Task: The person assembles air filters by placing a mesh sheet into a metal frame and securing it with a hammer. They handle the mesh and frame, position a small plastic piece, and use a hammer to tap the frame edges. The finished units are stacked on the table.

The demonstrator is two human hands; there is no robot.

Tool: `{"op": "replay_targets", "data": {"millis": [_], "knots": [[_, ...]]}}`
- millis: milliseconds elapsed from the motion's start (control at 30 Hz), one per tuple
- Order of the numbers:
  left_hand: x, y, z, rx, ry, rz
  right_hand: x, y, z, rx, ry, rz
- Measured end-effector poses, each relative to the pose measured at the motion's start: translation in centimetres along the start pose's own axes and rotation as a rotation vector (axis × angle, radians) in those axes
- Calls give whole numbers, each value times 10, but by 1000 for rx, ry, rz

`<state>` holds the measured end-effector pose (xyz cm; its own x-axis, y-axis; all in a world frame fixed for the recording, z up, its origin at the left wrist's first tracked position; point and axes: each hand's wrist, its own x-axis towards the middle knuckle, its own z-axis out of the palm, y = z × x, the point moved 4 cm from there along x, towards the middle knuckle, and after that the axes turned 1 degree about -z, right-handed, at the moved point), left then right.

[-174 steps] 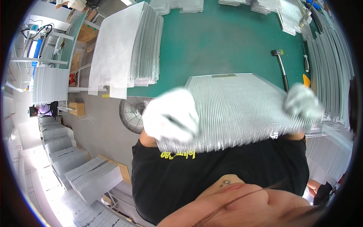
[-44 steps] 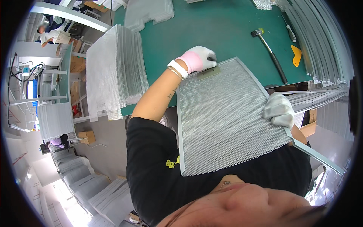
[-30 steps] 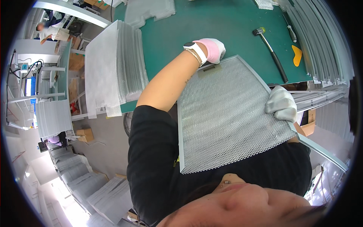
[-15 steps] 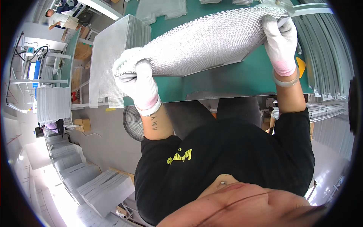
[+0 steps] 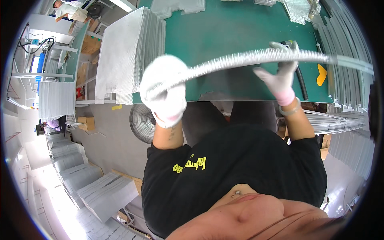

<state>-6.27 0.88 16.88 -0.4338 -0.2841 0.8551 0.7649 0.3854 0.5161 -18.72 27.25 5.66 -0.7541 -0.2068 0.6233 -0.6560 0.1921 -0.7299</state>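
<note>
Metal mesh panel [image 5: 228, 62] above green table [image 5: 216, 32] | edge apparently not yet framed, strip [image 5: 354, 64] jutting toward table's right side | left hand [image 5: 165, 90] gripping panel | right hand [image 5: 282, 76] spread loose

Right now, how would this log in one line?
left hand: grips left end of mesh panel | right hand: open, contact unclear | panel: edge-on above green table

A green-topped workbench [image 5: 224, 32] is bearing a thick stack of mesh sheets [image 5: 120, 52] at its left end, smaller piles of mesh [image 5: 178, 5] along its far side, and, toward the right, a black-handled hammer [image 5: 301, 83] that is lying near a flat yellow-orange piece [image 5: 321, 75].
</note>
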Motion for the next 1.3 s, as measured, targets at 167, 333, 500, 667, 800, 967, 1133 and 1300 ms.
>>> {"op": "replay_targets", "data": {"millis": [167, 333, 500, 667, 800, 967, 1133, 1300], "knots": [[39, -32, -1, 269, 38, -16, -9, 44, 51, -321, 49, 159], [52, -58, 4, 98, 126, -234, 25, 42, 29, -73, -3, 113], [49, -61, -10, 136, 130, -200, 115, -11, -34, 350, 82, 205], [42, -40, -13, 220, 83, -142, 132, -31, -31, 635, 6, -134], [33, -31, -1, 113, 69, -99, 114, -9, -33, 388, 341, -30], [31, -35, -2, -39, 17, -166, 110, -70, -26, 299, 539, -188], [38, -42, -7, 24, 51, -223, 130, -87, -40, 261, 109, -304], [41, -46, -9, 44, -34, -236, 128, -94, -37, 293, 263, -351]]}}
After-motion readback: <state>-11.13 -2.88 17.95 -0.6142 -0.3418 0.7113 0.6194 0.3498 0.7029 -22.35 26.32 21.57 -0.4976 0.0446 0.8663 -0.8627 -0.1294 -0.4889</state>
